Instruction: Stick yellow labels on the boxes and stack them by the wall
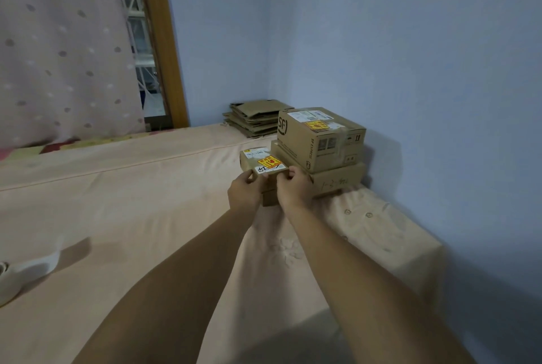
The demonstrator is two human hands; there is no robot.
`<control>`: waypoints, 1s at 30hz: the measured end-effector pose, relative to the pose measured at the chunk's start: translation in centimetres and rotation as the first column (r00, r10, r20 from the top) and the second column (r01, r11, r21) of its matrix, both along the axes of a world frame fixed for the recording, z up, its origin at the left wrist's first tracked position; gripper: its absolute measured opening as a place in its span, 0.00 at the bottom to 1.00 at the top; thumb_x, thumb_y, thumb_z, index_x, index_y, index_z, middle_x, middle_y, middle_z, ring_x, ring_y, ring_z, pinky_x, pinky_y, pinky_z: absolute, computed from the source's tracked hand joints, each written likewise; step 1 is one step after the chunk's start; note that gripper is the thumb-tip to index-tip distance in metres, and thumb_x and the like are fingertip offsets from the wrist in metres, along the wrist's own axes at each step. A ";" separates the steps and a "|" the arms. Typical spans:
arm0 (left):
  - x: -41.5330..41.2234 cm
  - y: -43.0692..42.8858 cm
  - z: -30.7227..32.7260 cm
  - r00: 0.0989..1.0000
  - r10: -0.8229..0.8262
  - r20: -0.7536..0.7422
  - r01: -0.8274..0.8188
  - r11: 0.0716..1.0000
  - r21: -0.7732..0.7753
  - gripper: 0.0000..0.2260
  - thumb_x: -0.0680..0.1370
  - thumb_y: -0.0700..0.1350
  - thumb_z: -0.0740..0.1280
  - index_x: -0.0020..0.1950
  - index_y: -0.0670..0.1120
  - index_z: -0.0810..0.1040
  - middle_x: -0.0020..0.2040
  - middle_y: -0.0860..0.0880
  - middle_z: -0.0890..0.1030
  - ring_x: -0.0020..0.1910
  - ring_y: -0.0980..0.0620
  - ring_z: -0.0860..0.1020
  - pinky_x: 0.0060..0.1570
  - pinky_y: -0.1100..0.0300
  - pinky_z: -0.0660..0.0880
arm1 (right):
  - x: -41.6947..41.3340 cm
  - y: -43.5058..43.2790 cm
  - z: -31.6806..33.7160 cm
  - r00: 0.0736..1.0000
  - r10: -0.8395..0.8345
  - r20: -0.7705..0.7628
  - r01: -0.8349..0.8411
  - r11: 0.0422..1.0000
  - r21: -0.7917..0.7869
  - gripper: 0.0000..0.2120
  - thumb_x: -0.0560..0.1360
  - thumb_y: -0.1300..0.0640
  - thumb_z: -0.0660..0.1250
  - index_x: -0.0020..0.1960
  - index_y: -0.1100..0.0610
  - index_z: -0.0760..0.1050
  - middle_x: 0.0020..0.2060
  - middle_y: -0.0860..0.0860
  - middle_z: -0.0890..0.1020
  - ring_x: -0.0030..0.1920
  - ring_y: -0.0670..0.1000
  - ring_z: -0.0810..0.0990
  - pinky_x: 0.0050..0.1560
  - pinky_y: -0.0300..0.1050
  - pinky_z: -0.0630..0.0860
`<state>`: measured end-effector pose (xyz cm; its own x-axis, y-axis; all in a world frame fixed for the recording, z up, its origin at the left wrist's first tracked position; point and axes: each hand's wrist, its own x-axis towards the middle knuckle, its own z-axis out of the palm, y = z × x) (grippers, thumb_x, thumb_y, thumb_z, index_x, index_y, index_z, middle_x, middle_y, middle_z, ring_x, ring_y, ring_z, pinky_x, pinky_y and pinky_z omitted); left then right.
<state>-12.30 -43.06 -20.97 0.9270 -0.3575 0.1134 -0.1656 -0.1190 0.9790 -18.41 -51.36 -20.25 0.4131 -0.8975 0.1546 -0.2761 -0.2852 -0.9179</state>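
Both arms reach forward over the bed (146,187), and the left hand (245,192) and right hand (294,190) grip the near edge of a small flat box (262,162), fingers curled over its top corners. That box carries a yellow label (269,162) on its lid and sits on another low box (mostly hidden behind the hands). Just to its right, touching, stands a stack by the blue wall (410,70): an SF box (321,138) with its own yellow label on a wider flat box (337,179). Flattened cardboard (255,117) lies in the corner behind.
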 end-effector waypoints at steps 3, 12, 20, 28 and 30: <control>-0.1 -1.0 0.1 1.000 0.005 -0.014 -0.005 1.000 0.023 0.17 0.78 0.52 0.71 0.65 0.47 0.82 0.55 0.47 0.84 0.52 0.48 0.81 0.56 0.53 0.78 | -0.2 0.1 0.1 1.000 -0.013 -0.007 0.013 1.000 0.024 0.18 0.80 0.54 0.64 0.69 0.54 0.75 0.65 0.53 0.80 0.66 0.56 0.76 0.59 0.47 0.72; 0.1 -2.4 0.2 1.000 0.014 -0.011 -0.013 0.995 0.094 0.23 0.78 0.54 0.71 0.71 0.47 0.77 0.64 0.44 0.82 0.61 0.44 0.80 0.62 0.51 0.77 | -0.6 0.0 -0.7 0.996 0.023 -0.091 -0.023 1.000 0.001 0.21 0.80 0.53 0.63 0.73 0.52 0.74 0.67 0.52 0.79 0.68 0.56 0.75 0.63 0.48 0.73; 0.5 0.9 0.3 0.988 -0.049 0.148 -0.002 0.945 0.327 0.22 0.79 0.54 0.66 0.69 0.45 0.77 0.62 0.45 0.82 0.60 0.45 0.79 0.51 0.57 0.72 | -1.3 1.3 -0.7 0.918 0.035 -0.396 -0.086 0.990 -0.111 0.14 0.81 0.50 0.60 0.58 0.55 0.79 0.56 0.56 0.83 0.57 0.60 0.80 0.53 0.47 0.76; 3.3 11.4 2.9 0.782 -0.417 0.463 -0.284 0.424 0.860 0.24 0.82 0.59 0.55 0.70 0.46 0.74 0.67 0.45 0.76 0.67 0.43 0.71 0.64 0.48 0.70 | -1.2 7.1 3.6 0.621 0.196 -0.759 -0.534 0.814 -0.227 0.25 0.84 0.42 0.54 0.77 0.53 0.67 0.72 0.56 0.73 0.71 0.60 0.72 0.64 0.54 0.72; 3.8 14.6 4.0 0.777 -0.417 0.472 -0.324 0.377 0.868 0.23 0.83 0.58 0.53 0.71 0.46 0.73 0.68 0.44 0.75 0.68 0.43 0.70 0.65 0.48 0.69 | -0.4 9.8 4.9 0.574 0.187 -0.797 -0.581 0.779 -0.236 0.26 0.84 0.42 0.53 0.76 0.54 0.66 0.72 0.55 0.73 0.71 0.59 0.72 0.62 0.53 0.72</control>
